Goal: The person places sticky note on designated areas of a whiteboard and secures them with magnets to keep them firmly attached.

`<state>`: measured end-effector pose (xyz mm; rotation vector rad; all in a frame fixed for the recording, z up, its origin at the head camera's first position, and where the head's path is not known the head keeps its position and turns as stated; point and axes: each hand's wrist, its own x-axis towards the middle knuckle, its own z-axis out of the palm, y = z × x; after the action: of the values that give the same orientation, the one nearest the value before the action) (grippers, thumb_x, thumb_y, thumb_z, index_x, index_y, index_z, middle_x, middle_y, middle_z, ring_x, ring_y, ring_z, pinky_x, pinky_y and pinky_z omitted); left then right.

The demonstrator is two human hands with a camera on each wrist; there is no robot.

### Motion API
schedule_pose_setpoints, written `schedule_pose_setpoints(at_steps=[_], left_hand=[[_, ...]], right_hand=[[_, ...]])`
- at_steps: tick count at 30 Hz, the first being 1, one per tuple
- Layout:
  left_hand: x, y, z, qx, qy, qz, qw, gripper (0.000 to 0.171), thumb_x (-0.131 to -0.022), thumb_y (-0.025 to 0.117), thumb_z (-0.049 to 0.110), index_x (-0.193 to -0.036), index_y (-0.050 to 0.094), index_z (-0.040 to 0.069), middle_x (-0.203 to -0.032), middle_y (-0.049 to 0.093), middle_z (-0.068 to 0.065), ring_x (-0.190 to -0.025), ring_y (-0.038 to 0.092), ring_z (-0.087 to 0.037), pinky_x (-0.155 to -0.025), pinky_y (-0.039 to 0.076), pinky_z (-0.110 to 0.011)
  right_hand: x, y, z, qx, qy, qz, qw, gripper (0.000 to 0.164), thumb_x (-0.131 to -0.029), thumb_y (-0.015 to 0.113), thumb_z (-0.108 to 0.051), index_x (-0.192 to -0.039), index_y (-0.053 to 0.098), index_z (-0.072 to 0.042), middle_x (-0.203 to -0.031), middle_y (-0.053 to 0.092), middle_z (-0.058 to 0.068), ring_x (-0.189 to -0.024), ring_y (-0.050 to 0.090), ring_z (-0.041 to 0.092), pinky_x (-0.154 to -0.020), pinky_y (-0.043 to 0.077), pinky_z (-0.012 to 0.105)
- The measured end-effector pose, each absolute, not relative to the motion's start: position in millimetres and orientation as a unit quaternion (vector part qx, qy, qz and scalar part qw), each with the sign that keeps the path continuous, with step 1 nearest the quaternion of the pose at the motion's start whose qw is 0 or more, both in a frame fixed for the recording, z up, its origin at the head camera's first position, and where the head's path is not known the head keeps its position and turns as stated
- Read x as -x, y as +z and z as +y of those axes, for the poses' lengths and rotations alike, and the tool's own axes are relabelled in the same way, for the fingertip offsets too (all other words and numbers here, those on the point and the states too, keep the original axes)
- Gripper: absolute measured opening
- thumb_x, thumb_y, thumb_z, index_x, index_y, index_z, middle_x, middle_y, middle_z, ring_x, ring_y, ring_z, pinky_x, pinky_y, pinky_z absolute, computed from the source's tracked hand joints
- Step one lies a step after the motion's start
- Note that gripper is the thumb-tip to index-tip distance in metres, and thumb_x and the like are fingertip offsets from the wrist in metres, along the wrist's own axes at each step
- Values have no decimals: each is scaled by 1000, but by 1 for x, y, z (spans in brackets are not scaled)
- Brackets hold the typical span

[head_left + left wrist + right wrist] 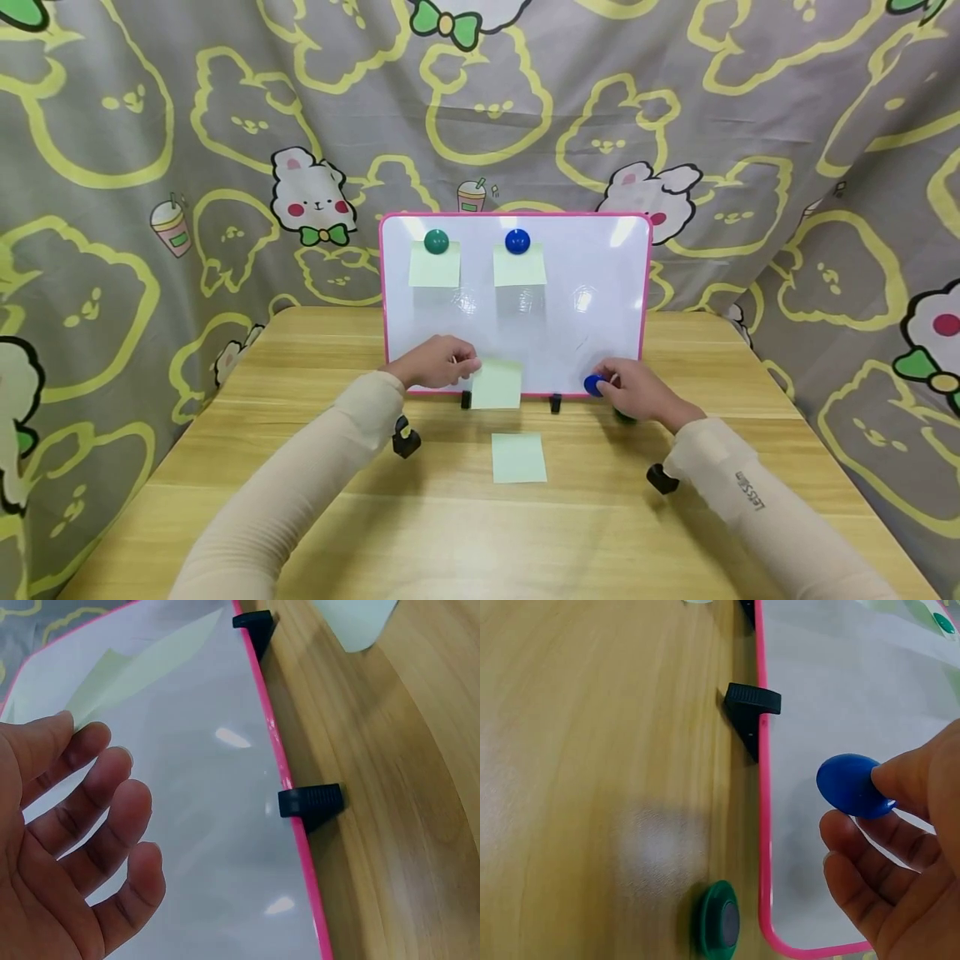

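A pale green sticky note (497, 384) is pinched at its upper left corner between the thumb and forefinger of my left hand (444, 362), in front of the whiteboard's lower part. My right hand (634, 388) pinches a round blue magnet (853, 784) near the lower right corner of the pink-framed whiteboard (585, 292). On the board, a green magnet (437, 242) overlaps one note (435, 268) and another blue magnet (517, 242) overlaps a second (519, 268). A loose note (519, 458) lies on the table in front.
Black clips (555, 403) support the board's lower edge on the wooden table (465, 542). A green magnet (720, 921) stands on the table below my right hand, mostly hidden in the head view. A patterned curtain (495, 108) hangs behind.
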<state>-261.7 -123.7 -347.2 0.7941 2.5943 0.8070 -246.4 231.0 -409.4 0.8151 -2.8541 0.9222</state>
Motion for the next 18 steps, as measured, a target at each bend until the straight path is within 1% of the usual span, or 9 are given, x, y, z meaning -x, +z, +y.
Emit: schedule_pose_setpoints(at_steps=[4, 8, 14, 18], left_hand=[[264, -346, -118, -277, 279, 907, 151, 28, -102, 52, 23, -89, 64, 2, -88, 64, -15, -71, 56, -16, -71, 48, -31], [266, -346, -114, -285, 275, 907, 143, 29, -102, 52, 23, -90, 64, 1, -89, 65, -15, -71, 57, -16, -73, 48, -32], [269, -346, -107, -281, 280, 907, 141, 28, -103, 51, 24, -92, 64, 2, -92, 65, -17, -72, 58, -17, -72, 49, -32], [271, -346, -102, -277, 279, 908, 145, 28, -103, 51, 26, -96, 65, 3, -95, 66, -17, -74, 58, -18, -74, 49, -33]], right_hand=[[247, -407, 229, -262, 308, -914, 30, 6, -91, 62, -2, -96, 65, 0, -87, 65, 6, -76, 60, 19, -70, 52, 38], [248, -404, 227, -241, 307, -920, 21, 8, -93, 61, -5, -99, 65, -2, -89, 65, 5, -78, 59, 19, -72, 52, 37], [249, -400, 226, -227, 312, -922, 11, 10, -95, 59, -7, -101, 65, -3, -90, 64, 6, -76, 57, 19, -71, 52, 36], [249, -397, 225, -225, 319, -921, 13, 10, -95, 59, -7, -102, 65, -2, -90, 64, 6, -75, 57, 19, -70, 52, 35]])
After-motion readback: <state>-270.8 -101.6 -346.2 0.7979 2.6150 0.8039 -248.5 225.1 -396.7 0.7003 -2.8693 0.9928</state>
